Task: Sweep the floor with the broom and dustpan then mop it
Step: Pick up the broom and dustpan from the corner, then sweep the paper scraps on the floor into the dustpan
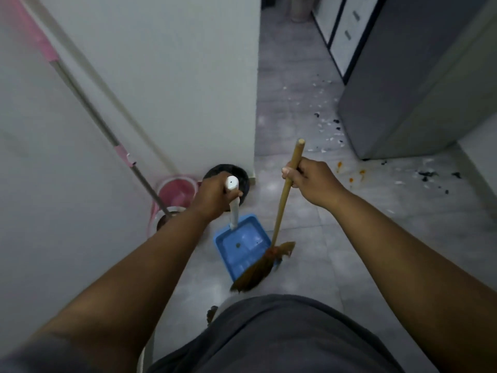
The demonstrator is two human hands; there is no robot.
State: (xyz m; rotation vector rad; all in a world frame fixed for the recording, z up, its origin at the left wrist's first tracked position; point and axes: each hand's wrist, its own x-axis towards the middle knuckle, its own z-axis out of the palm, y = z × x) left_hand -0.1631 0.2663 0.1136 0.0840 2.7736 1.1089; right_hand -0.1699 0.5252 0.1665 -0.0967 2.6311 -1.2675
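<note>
So we've got the left hand [215,195] wrapped around the white handle of the blue dustpan [242,246], and the right hand [309,181] gripping the wooden broom [282,208] stick. Bristles sit right at the pan's edge. Pink mop [88,103] leans on the wall, its bucket [174,195] beside it. Debris [328,125] lies further ahead by the grey cabinet [416,90].

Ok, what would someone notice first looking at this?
Probably the blue dustpan at centre, its white handle gripped by the left hand, with the broom in the right hand, bristles at the pan's front edge. Next, the black and white debris scattered at right beside the grey cabinet.
</note>
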